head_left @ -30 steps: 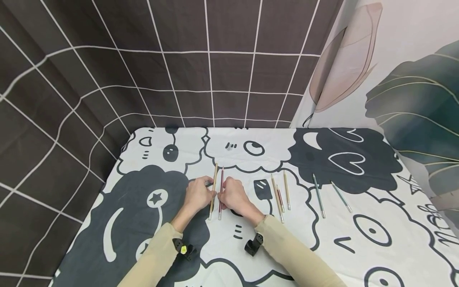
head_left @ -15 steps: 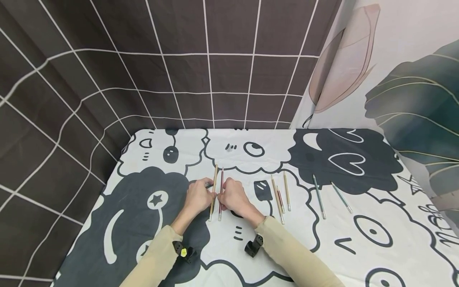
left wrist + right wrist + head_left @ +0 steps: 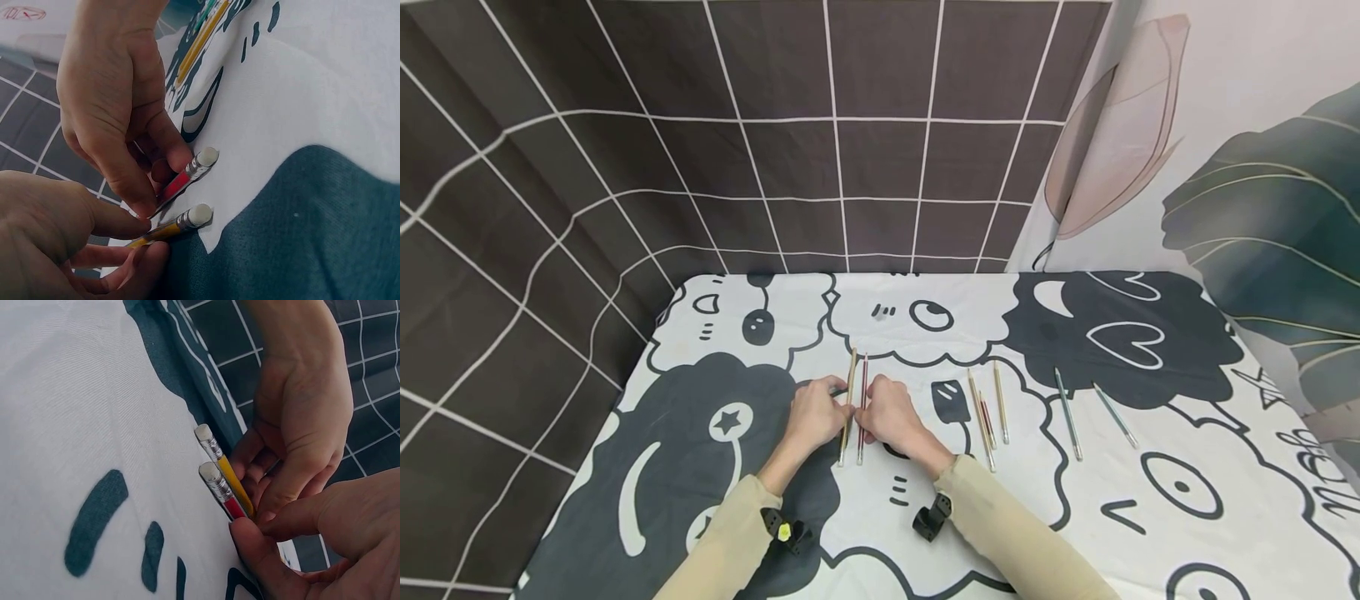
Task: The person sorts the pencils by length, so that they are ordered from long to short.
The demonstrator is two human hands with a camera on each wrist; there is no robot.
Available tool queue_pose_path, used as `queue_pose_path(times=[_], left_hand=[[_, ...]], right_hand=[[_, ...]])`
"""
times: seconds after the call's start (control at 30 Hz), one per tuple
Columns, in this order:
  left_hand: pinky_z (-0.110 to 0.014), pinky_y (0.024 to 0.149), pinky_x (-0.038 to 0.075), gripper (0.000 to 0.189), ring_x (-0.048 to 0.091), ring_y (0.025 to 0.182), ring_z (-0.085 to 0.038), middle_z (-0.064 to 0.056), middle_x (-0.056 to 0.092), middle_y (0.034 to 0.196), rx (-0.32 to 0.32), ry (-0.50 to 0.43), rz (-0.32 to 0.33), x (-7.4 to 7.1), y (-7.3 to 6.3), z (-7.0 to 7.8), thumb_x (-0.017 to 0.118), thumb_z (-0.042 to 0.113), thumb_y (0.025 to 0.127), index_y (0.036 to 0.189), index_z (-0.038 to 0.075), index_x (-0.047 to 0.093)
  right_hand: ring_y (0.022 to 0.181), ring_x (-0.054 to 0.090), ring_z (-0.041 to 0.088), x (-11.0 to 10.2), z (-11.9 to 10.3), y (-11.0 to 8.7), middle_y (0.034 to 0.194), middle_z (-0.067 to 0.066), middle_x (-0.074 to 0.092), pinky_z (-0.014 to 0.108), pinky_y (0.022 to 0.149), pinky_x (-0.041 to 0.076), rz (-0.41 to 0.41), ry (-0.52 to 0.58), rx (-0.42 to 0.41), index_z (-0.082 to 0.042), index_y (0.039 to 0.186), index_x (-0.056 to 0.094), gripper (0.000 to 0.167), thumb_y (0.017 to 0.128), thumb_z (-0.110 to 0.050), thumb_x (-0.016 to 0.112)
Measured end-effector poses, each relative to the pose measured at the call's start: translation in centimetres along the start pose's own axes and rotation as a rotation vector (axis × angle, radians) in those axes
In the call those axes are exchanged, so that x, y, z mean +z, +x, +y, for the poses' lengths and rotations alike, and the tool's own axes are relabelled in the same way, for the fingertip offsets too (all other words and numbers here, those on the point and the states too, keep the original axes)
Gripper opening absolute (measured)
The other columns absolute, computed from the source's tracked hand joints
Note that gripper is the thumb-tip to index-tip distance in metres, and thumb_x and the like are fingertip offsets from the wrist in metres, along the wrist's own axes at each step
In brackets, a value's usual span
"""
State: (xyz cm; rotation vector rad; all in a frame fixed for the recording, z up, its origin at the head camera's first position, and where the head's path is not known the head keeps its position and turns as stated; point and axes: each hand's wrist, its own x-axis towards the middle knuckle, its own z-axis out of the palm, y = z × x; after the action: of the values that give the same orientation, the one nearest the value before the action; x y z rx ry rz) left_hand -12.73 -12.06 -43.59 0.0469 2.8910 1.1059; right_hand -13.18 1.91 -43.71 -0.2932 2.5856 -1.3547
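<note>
My left hand (image 3: 815,412) pinches a yellow pencil (image 3: 164,232) between thumb and fingers. Close beside it, my right hand (image 3: 891,410) pinches a red pencil (image 3: 175,185). Both pencils lie nearly parallel over the patterned cloth, points away from me and white erasers toward me. The two hands meet at the thumbs, between the pencils. In the right wrist view, the metal ferrules and erasers of the yellow pencil (image 3: 232,480) and the red pencil (image 3: 220,487) stick out side by side. Fingers hide the middle of each pencil.
Right of the hands lie a long yellow pencil (image 3: 981,417), a short red pencil (image 3: 988,419) and another yellow pencil (image 3: 1001,402). Farther right are two teal pencils, one upright-looking pencil (image 3: 1067,412) and one slanted pencil (image 3: 1115,413). A dark grid curtain (image 3: 887,158) hangs behind the cloth-covered table (image 3: 970,533).
The head view has tilted up slightly, so everything sits a little lower in it. Both hands keep their pinch on the two pencils, with hardly any motion.
</note>
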Motion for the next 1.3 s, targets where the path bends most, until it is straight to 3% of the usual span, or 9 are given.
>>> queue_pose_path(times=[0.47, 0.63, 0.83, 0.97, 1.13, 1.3], left_hand=[[-0.026, 0.045, 0.042, 0.033, 0.056, 0.041, -0.008, 0.002, 0.062, 0.058, -0.002, -0.037, 0.003, 0.1, -0.2, 0.1, 0.071, 0.006, 0.085, 0.115, -0.005, 0.067], [-0.031, 0.052, 0.047, 0.029, 0.058, 0.044, -0.010, -0.001, 0.064, 0.063, 0.013, -0.054, 0.068, 0.2, -0.2, 0.0, 0.069, 0.007, 0.086, 0.113, -0.006, 0.068], [-0.042, 0.066, 0.050, 0.020, 0.063, 0.064, -0.021, -0.002, 0.066, 0.068, 0.043, -0.055, 0.179, 0.4, -0.2, 0.6, 0.067, 0.008, 0.086, 0.104, -0.001, 0.072], [-0.036, 0.058, 0.051, 0.018, 0.063, 0.057, -0.017, -0.003, 0.067, 0.068, 0.044, -0.133, 0.194, 0.6, -0.5, 1.4, 0.066, 0.005, 0.088, 0.103, -0.001, 0.072], [-0.027, 0.045, 0.047, 0.017, 0.060, 0.046, -0.010, -0.002, 0.064, 0.067, 0.038, -0.226, 0.165, 0.9, -0.8, 2.2, 0.063, 0.002, 0.089, 0.104, -0.003, 0.070], [-0.025, 0.044, 0.045, 0.016, 0.059, 0.044, -0.011, -0.001, 0.064, 0.064, 0.031, -0.294, 0.131, 1.3, -1.2, 2.8, 0.062, 0.000, 0.089, 0.103, -0.004, 0.069]], right_hand=[[0.040, 0.060, 0.013, -0.4, 0.1, -0.6, 0.052, 0.002, 0.057, 0.021, 0.037, 0.042, -0.004, -0.015, -0.014, 0.015, 0.100, 0.055, 0.022, 0.086, 0.003, 0.067], [0.040, 0.059, 0.011, -0.8, 0.2, -0.9, 0.051, 0.001, 0.057, 0.022, 0.039, 0.042, -0.003, -0.047, -0.022, 0.015, 0.102, 0.055, 0.023, 0.088, 0.002, 0.066], [0.042, 0.061, 0.012, -1.5, 0.3, -1.3, 0.053, -0.001, 0.058, 0.023, 0.043, 0.045, 0.027, -0.065, -0.032, 0.014, 0.104, 0.056, 0.025, 0.087, 0.000, 0.068], [0.042, 0.059, 0.010, -2.0, 0.5, -1.7, 0.054, -0.002, 0.059, 0.024, 0.044, 0.044, 0.053, -0.071, -0.056, 0.013, 0.103, 0.057, 0.023, 0.086, 0.001, 0.066], [0.042, 0.058, 0.008, -2.7, 0.6, -2.3, 0.063, 0.000, 0.063, 0.025, 0.047, 0.046, 0.077, -0.066, -0.065, 0.011, 0.106, 0.058, 0.024, 0.088, -0.002, 0.067], [0.042, 0.059, 0.008, -3.2, 0.5, -2.7, 0.070, 0.002, 0.065, 0.027, 0.054, 0.049, 0.098, -0.056, -0.057, 0.010, 0.108, 0.059, 0.026, 0.088, -0.003, 0.068]])
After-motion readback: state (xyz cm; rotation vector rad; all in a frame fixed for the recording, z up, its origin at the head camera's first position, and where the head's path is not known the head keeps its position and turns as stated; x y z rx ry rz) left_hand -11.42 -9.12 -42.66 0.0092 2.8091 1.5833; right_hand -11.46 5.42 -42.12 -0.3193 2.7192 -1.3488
